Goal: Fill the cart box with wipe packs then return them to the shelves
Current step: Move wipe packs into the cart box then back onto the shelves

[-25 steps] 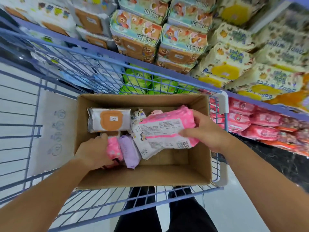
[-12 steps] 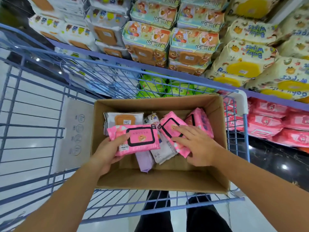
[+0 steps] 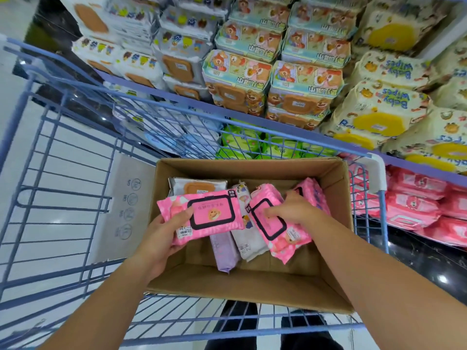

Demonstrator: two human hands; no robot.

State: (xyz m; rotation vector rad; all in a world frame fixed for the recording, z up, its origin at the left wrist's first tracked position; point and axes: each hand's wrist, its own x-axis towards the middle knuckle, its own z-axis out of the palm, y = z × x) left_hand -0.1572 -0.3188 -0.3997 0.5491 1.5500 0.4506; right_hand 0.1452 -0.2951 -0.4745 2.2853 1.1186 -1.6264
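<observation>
An open cardboard box (image 3: 252,281) sits in a blue wire cart (image 3: 63,173). My left hand (image 3: 159,233) grips a pink wipe pack (image 3: 202,215) with a black-framed lid, held over the box's left side. My right hand (image 3: 293,210) rests with curled fingers on a second pink pack (image 3: 275,228) lying tilted in the box, and seems to grip it. A third pink pack (image 3: 314,193) leans against the right wall. Beneath lie a lilac pack (image 3: 223,253), a white pack (image 3: 249,245) and a silver pack with an orange lid (image 3: 197,186).
Shelves behind the cart hold stacked wipe packs: white ones (image 3: 141,64), bear-print ones (image 3: 273,79), yellow baby wipes (image 3: 379,114), green ones (image 3: 252,145) and pink ones (image 3: 417,200) at lower right. A flat cardboard sheet (image 3: 126,205) lies left of the box. My legs show below the cart.
My left hand lifted a pink pack out of the box's left side and turned it lid up. My right hand lowered its pink pack into the box and stays on it.
</observation>
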